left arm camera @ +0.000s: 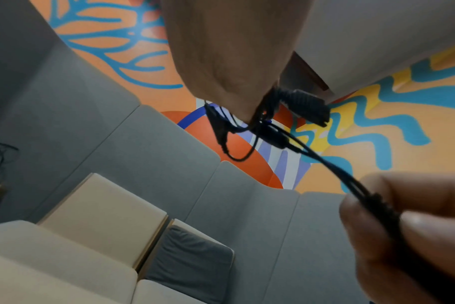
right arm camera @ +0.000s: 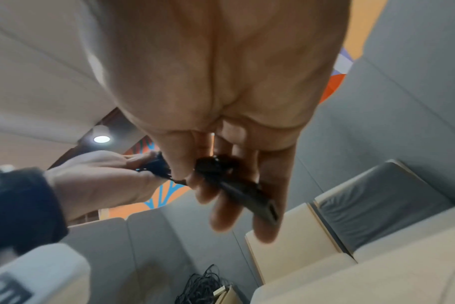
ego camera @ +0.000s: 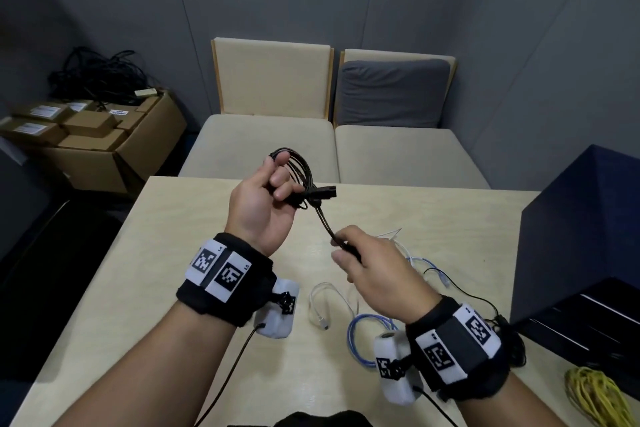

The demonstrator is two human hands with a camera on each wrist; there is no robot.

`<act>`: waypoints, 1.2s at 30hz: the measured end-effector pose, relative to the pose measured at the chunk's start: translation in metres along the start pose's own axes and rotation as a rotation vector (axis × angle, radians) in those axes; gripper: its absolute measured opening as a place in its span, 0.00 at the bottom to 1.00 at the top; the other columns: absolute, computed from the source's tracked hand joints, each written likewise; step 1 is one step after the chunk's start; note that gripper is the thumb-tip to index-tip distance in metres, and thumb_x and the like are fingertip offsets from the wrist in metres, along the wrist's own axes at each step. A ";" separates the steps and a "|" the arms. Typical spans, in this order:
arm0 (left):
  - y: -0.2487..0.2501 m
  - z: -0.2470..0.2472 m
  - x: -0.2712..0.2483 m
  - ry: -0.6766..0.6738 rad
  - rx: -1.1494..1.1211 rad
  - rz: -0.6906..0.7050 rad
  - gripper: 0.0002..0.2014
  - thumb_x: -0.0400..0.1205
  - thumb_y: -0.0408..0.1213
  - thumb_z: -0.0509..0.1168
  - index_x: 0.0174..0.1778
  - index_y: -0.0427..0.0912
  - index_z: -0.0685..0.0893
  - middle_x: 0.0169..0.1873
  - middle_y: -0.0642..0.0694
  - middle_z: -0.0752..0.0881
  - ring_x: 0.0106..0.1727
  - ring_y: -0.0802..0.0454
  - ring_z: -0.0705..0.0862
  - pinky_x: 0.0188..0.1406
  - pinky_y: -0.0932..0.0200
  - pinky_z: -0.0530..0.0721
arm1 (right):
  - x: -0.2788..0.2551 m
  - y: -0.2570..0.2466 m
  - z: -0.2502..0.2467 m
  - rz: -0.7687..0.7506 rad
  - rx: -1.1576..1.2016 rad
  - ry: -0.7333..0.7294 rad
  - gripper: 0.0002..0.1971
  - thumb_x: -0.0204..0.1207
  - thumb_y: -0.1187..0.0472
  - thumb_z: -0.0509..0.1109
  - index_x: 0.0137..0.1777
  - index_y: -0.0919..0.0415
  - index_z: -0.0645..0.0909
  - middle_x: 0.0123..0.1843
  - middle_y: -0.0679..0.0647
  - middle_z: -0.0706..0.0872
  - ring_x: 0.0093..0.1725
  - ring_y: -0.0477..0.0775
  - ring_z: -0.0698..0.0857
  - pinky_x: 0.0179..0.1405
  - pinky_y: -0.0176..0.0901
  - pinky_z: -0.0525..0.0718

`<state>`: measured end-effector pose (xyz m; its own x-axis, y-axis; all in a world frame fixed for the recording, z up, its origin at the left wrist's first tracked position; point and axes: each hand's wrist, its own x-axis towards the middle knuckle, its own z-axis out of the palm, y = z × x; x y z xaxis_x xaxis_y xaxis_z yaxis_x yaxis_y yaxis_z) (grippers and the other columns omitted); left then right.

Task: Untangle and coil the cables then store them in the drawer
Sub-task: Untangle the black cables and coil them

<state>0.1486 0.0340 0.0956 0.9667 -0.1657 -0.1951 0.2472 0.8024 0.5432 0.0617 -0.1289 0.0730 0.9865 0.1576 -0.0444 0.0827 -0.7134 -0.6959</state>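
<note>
Above the beige table (ego camera: 173,253), my left hand (ego camera: 280,180) grips a small coil of black cable (ego camera: 299,166), fingers curled through its loops. One black connector (ego camera: 327,191) sticks out to the right of the coil. A short tail runs down to my right hand (ego camera: 341,250), which pinches the other black plug (right arm camera: 247,195) between thumb and fingers. The left wrist view shows the black cable (left arm camera: 273,131) hanging below my palm. Loose white cable (ego camera: 325,302), blue cable (ego camera: 367,329) and a thin black cable (ego camera: 460,288) lie on the table under my right arm.
A dark blue drawer unit (ego camera: 581,236) stands on the table's right side, with a yellow cable bundle (ego camera: 595,395) in front of it. Beige sofa seats (ego camera: 263,146) lie beyond the table. Cardboard boxes (ego camera: 104,142) topped with tangled black cables (ego camera: 100,80) sit at the far left.
</note>
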 end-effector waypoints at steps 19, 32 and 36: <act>0.009 0.016 -0.023 -0.318 0.455 -0.147 0.09 0.79 0.37 0.60 0.36 0.36 0.76 0.15 0.56 0.60 0.15 0.64 0.56 0.16 0.70 0.60 | 0.024 0.051 -0.028 0.284 0.706 0.322 0.09 0.80 0.72 0.64 0.49 0.60 0.84 0.44 0.60 0.84 0.32 0.56 0.86 0.34 0.46 0.86; 0.002 0.016 -0.025 -0.458 0.722 -0.383 0.10 0.77 0.37 0.60 0.35 0.33 0.77 0.17 0.55 0.61 0.16 0.63 0.58 0.15 0.71 0.60 | 0.040 0.006 -0.072 -0.155 0.589 0.486 0.19 0.76 0.78 0.67 0.49 0.50 0.75 0.44 0.51 0.81 0.25 0.47 0.80 0.24 0.42 0.80; 0.005 0.017 -0.022 -0.460 0.694 -0.385 0.09 0.78 0.35 0.61 0.36 0.33 0.78 0.17 0.55 0.60 0.16 0.64 0.57 0.15 0.70 0.61 | 0.042 0.000 -0.052 -0.040 0.637 -0.005 0.11 0.78 0.78 0.65 0.46 0.62 0.82 0.31 0.45 0.83 0.22 0.38 0.74 0.22 0.28 0.72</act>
<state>0.1293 0.0319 0.1162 0.7034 -0.6818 -0.2010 0.3989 0.1445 0.9055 0.1102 -0.1572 0.1085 0.9835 0.1803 -0.0121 0.0174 -0.1614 -0.9867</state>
